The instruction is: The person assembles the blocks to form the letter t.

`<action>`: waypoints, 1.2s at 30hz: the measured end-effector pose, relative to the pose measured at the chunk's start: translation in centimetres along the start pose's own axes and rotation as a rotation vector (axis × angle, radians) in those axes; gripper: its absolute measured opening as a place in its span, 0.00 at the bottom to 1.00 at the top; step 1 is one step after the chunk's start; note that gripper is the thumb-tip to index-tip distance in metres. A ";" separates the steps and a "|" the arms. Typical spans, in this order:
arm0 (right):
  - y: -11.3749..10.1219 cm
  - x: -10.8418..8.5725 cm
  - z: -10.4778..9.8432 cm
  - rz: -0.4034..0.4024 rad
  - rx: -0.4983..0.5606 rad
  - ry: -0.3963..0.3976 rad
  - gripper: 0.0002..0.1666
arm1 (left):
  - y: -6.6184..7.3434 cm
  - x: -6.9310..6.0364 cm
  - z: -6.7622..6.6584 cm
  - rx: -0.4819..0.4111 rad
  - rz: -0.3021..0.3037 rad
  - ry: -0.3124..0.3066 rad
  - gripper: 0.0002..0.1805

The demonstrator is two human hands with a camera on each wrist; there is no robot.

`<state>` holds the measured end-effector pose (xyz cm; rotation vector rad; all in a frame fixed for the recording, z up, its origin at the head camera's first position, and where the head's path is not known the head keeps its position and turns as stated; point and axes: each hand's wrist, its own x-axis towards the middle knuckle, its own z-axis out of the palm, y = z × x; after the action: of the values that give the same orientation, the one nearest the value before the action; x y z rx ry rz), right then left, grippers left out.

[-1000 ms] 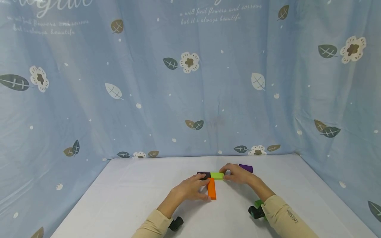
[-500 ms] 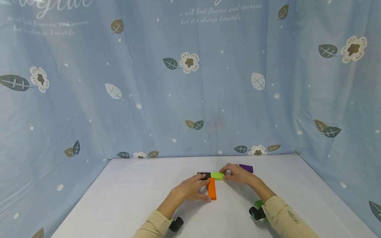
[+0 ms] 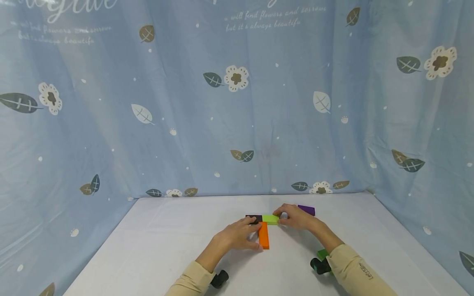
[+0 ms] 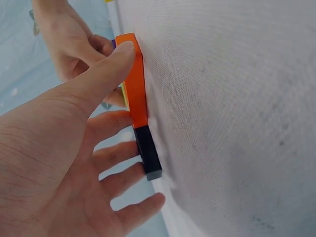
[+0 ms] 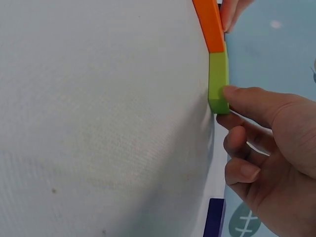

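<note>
On the white table, a black block [image 3: 259,217] and a lime green block [image 3: 270,220] lie end to end in a row. An orange block [image 3: 264,236] runs from their joint toward the near side, forming a T. My left hand [image 3: 238,235] spans the orange block, thumb on its near end and index finger by its far end; other fingers touch or lie close to the black block [image 4: 148,150]. With thumb and index finger, my right hand [image 3: 296,216] pinches the free right end of the lime green block [image 5: 217,74].
A purple block [image 3: 306,210] lies behind the right hand. Partly hidden by the right sleeve is a green block [image 3: 321,254]. Black wrist cameras [image 3: 220,278] hang under both forearms. A blue patterned curtain [image 3: 259,123] encloses the table's back and sides.
</note>
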<state>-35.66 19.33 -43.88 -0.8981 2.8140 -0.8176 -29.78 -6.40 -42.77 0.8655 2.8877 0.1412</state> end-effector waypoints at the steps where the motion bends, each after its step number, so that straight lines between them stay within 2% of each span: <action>1: 0.0 0.0 -0.1 0.005 0.007 0.005 0.18 | 0.0 0.0 0.0 0.002 0.000 -0.001 0.43; 17: 0.7 -0.9 -2.3 0.006 -0.013 0.103 0.19 | 0.0 -0.1 -0.1 -0.018 -0.014 0.004 0.42; 36: 2.7 -2.6 -3.8 0.079 0.022 0.137 0.20 | 0.0 0.0 0.1 -0.031 -0.010 0.003 0.43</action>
<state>-35.76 24.41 -42.18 -0.7493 2.9283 -0.9313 -29.81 -6.42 -42.85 0.8461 2.8842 0.1859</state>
